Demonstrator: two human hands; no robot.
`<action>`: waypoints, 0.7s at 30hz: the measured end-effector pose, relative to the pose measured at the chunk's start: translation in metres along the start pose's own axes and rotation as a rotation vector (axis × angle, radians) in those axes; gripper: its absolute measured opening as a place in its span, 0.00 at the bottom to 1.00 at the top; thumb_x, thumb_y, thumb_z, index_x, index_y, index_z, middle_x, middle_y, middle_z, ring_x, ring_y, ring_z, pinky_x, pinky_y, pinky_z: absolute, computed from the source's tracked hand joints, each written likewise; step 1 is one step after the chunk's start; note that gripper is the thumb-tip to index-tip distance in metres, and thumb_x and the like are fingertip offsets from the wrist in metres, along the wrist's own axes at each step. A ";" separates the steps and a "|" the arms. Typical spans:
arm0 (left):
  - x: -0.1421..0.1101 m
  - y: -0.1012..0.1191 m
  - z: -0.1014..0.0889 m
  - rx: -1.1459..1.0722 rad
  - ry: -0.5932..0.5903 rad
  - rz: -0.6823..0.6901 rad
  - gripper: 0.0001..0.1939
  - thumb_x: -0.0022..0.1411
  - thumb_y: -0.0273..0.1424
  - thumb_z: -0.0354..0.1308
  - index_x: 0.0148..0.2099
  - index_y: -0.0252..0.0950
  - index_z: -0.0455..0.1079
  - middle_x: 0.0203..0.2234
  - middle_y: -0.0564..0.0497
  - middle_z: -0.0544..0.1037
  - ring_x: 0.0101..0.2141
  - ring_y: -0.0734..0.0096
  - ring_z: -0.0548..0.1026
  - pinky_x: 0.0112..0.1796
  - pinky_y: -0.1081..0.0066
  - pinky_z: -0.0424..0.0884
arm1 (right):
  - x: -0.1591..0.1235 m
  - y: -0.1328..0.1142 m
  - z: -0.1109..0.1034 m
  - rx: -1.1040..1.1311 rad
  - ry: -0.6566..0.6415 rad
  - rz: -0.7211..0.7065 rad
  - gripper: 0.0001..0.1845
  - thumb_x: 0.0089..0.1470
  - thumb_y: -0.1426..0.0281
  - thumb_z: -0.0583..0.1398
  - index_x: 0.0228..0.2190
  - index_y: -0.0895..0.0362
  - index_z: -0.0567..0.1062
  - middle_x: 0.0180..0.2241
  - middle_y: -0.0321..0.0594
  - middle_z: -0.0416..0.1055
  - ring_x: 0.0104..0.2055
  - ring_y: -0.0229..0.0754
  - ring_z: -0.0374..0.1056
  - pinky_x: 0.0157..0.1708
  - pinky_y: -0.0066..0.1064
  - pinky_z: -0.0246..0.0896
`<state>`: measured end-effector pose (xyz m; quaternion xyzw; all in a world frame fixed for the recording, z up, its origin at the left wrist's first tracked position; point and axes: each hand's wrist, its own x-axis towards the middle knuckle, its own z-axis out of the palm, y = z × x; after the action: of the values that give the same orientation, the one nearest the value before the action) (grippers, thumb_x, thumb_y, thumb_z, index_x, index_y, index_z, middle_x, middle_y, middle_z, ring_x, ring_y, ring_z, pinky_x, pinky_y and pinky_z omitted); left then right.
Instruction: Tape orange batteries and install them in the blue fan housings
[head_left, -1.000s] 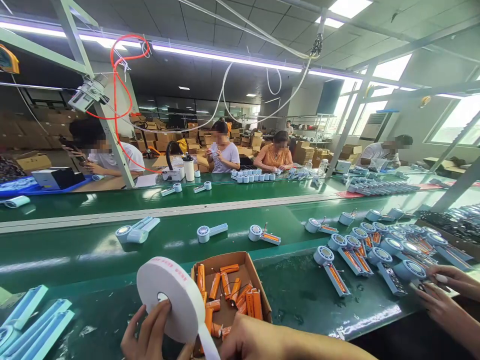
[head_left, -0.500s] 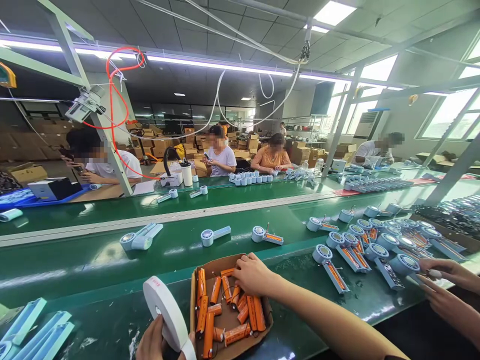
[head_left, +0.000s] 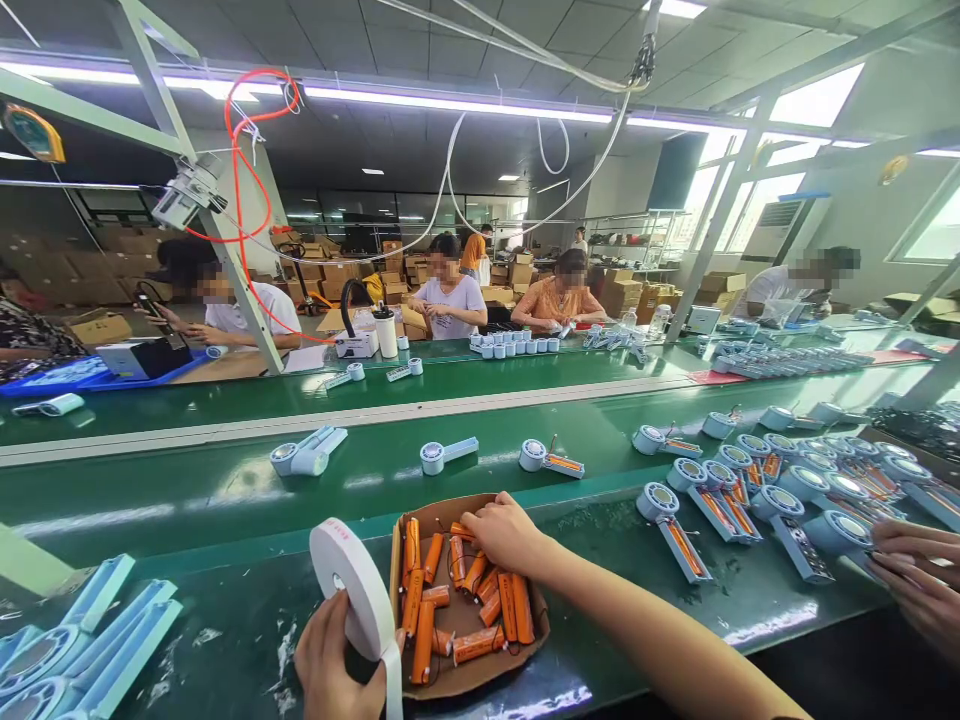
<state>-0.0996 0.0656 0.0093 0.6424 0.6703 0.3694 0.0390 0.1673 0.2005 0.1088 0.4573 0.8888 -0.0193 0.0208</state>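
Note:
My left hand (head_left: 339,655) grips a roll of white tape (head_left: 352,585), held on edge, with a loose strip hanging at its lower right. Right beside it, a shallow cardboard box (head_left: 517,672) contains several orange cylindrical batteries (head_left: 422,640) with dark wires. My right hand (head_left: 506,535) reaches over the box's back right rim. Its fingers curl down among the batteries, touching one at the back; their tips are partly hidden, so what they pinch does not show.
Light-blue fan bodies (head_left: 679,535), several with orange batteries in their handles, crowd the right side. Empty-handled blue housings (head_left: 112,650) lie at lower left. Behind runs a green conveyor belt (head_left: 225,500) with spaced fan parts. A co-worker's hands (head_left: 919,570) work at far right.
The view has turned slightly left and down, so the bench shifts rightward in the picture. My left hand still grips the tape roll; my right hand stays at the back of the box.

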 end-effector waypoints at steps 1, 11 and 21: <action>0.001 0.005 0.000 -0.003 0.046 -0.019 0.33 0.73 0.45 0.50 0.73 0.43 0.48 0.65 0.34 0.64 0.68 0.34 0.61 0.62 0.36 0.69 | 0.000 0.000 -0.001 0.032 0.000 0.027 0.11 0.64 0.70 0.63 0.47 0.57 0.79 0.43 0.50 0.84 0.49 0.52 0.79 0.53 0.41 0.61; 0.014 0.031 -0.040 0.123 0.092 0.204 0.29 0.62 0.34 0.61 0.65 0.44 0.68 0.60 0.43 0.73 0.65 0.41 0.62 0.65 0.43 0.65 | -0.042 0.019 -0.026 1.305 0.402 0.026 0.30 0.63 0.51 0.64 0.57 0.57 0.79 0.51 0.48 0.83 0.53 0.51 0.78 0.55 0.44 0.73; 0.024 0.081 -0.051 0.312 0.020 0.420 0.31 0.61 0.24 0.58 0.67 0.42 0.72 0.58 0.44 0.77 0.65 0.42 0.61 0.65 0.49 0.62 | -0.091 -0.025 -0.052 1.294 0.483 0.019 0.27 0.63 0.51 0.65 0.56 0.54 0.82 0.46 0.43 0.84 0.50 0.54 0.81 0.52 0.47 0.78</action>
<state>-0.0631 0.0566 0.1003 0.7621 0.5716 0.2677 -0.1446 0.1988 0.1143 0.1656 0.3772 0.6743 -0.4431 -0.4547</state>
